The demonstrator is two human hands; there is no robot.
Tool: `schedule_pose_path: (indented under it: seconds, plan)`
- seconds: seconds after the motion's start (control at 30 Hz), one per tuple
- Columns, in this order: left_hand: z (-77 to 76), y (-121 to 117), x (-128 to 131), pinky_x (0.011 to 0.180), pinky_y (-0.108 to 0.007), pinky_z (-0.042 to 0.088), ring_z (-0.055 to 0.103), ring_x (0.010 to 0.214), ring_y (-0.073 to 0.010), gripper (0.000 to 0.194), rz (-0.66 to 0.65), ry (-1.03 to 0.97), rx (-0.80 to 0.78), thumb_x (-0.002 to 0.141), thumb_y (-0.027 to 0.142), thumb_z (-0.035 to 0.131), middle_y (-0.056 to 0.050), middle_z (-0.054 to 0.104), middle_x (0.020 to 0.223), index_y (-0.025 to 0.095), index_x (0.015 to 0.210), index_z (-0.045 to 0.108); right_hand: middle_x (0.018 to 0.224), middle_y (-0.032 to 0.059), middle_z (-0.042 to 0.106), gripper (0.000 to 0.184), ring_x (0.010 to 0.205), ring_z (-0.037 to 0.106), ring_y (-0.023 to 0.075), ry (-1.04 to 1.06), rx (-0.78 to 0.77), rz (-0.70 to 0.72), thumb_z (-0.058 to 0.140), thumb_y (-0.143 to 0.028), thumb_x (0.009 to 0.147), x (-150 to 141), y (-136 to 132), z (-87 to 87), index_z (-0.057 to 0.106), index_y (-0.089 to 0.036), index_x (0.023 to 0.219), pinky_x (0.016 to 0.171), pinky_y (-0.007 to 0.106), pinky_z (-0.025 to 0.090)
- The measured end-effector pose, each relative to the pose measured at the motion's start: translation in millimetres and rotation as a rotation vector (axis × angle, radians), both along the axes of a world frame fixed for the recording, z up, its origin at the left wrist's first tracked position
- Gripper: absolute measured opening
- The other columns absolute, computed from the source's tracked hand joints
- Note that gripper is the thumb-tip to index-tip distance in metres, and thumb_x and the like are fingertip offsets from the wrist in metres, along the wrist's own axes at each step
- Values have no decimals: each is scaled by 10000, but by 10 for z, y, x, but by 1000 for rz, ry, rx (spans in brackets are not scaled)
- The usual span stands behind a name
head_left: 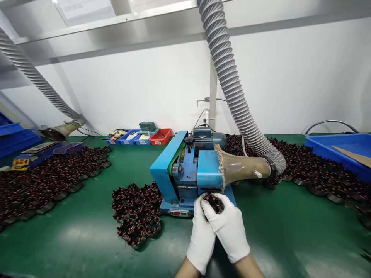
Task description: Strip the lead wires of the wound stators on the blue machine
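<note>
Both my hands wear white gloves and hold one motor stator (213, 203) between them, a dark ring with copper windings inside. My left hand (200, 233) is wrapped round its left side. On the right side my right hand (227, 224) is closed over it, the thumb lying across the near rim. The stator sits just at the front of a blue belt grinder (185, 170), below its blue hood (208, 168). I cannot tell whether it touches the machine, since fingers and hood hide its far side.
A tan funnel (245, 168) joins the hood to a grey ribbed hose (228, 65). Several stators (136, 212) stand left of the grinder. Larger masses of stators (58, 177) spread at far left and right. Small blue bins and a red bin (161, 136) line the back; a blue tray (342, 143) lies right.
</note>
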State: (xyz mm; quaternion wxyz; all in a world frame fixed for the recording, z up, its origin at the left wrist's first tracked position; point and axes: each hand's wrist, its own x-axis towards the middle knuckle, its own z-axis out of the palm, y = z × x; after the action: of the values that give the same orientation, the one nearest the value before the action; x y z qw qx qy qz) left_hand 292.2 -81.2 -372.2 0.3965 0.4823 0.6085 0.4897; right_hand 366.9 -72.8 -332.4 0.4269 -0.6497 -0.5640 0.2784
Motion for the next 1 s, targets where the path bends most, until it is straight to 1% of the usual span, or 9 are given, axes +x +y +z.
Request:
schedule_pose_path:
  seconds: [0.17, 0.33, 0.43, 0.57, 0.67, 0.73, 0.8, 0.87, 1.0]
  plan:
    - [18, 84, 20, 794, -325, 493, 639, 876, -209, 315, 12, 0, -24, 796, 311, 492, -81, 644, 1014, 239, 1099, 443, 706, 56, 739, 301, 690, 698, 249, -55, -22, -5, 579, -513, 749, 8, 116, 94, 674, -228, 772, 614, 303, 507]
    - [92, 101, 66, 711, -306, 507, 664, 808, -210, 302, 20, 9, -60, 808, 313, 482, -89, 668, 982, 234, 1097, 441, 727, 66, 743, 311, 713, 701, 258, -28, -40, -10, 578, -512, 749, 36, 139, 111, 673, -219, 794, 631, 310, 506]
    - [88, 85, 76, 761, -326, 518, 662, 894, -227, 317, 13, 10, -48, 804, 333, 482, -92, 668, 1019, 241, 1104, 437, 724, 81, 741, 304, 710, 699, 269, -16, -41, -25, 578, -497, 747, 42, 119, 107, 669, -209, 783, 632, 319, 505]
    - [-62, -90, -3, 897, -395, 497, 620, 1027, -258, 333, 7, 33, -33, 760, 337, 475, -72, 641, 1116, 316, 1092, 461, 728, 65, 739, 238, 683, 695, 257, 13, -60, 13, 583, -432, 735, 37, -120, 0, 670, -223, 806, 621, 304, 519]
    - [-127, -296, -142, 986, -396, 459, 556, 1135, -279, 426, -41, 52, 19, 651, 325, 565, -68, 592, 1201, 345, 1072, 510, 935, 103, 738, 402, 853, 684, 296, 214, -57, 50, 661, -450, 629, 81, -405, -116, 673, -212, 953, 739, 320, 540]
    - [-86, -416, -238, 1026, -399, 429, 506, 1196, -286, 536, -120, 83, 97, 569, 272, 662, -70, 557, 1247, 331, 1086, 532, 1040, 103, 709, 442, 952, 649, 299, 365, -22, 87, 654, -492, 638, 154, -548, -129, 669, -223, 989, 818, 328, 517]
    - [7, -507, -301, 1031, -436, 413, 488, 1213, -299, 631, -236, 150, 186, 520, 205, 726, -86, 529, 1288, 293, 1115, 537, 903, 81, 715, 322, 848, 647, 268, 390, -35, 134, 590, -514, 724, 249, -614, -75, 676, -233, 856, 764, 321, 512]
    - [113, -573, -316, 1014, -467, 411, 513, 1178, -313, 698, -285, 199, 191, 487, 171, 767, -107, 541, 1279, 252, 1140, 534, 679, 36, 643, 332, 655, 594, 205, 443, -162, 229, 574, -533, 758, 336, -616, 11, 615, -213, 685, 633, 288, 497]
    - [250, -652, -259, 829, -390, 526, 637, 909, -278, 713, -261, -27, -90, 398, 181, 827, -80, 662, 1032, 227, 1061, 569, 516, -59, 433, 449, 460, 400, 78, 857, -421, 381, 692, -551, 679, 426, -576, 108, 463, -183, 562, 443, 183, 383]
